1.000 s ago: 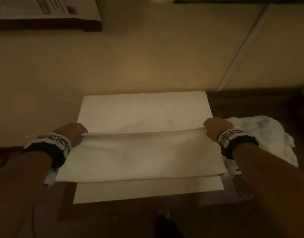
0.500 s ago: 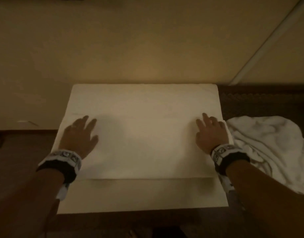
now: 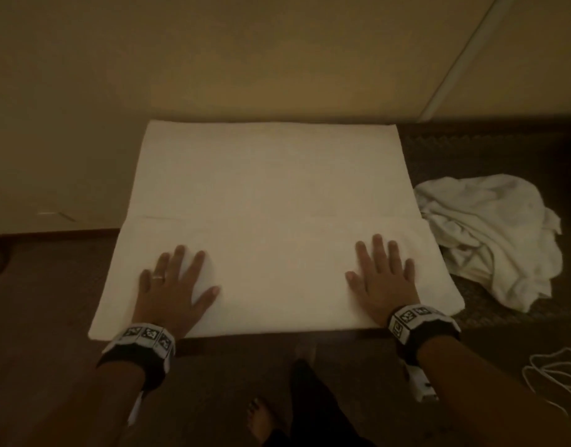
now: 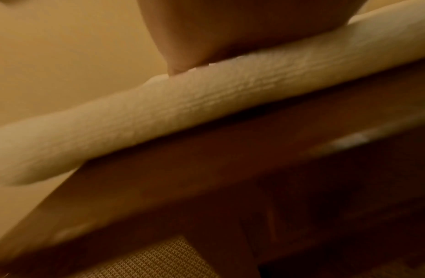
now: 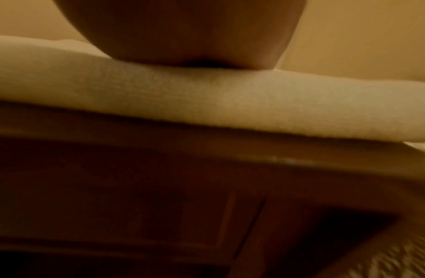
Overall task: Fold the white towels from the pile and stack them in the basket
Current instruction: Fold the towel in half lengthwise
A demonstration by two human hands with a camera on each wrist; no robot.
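A white towel lies flat on the dark table, its near part folded over so a fold edge runs across its middle. My left hand rests flat on the near left of the folded layer, fingers spread. On the near right, my right hand presses down the same way. Both wrist views show the towel's thick near edge over the table's front, with the heel of each hand on it. A crumpled pile of white towels lies to the right. No basket is in view.
A beige wall rises right behind the towel. A white cable lies coiled at the lower right. My bare foot and dark trouser leg show below the table's front edge. A dark patterned surface lies under the pile.
My hands let go of the towel edge they had carried forward, opened flat, and slid back toward me along the folded layer. The near edges now line up.
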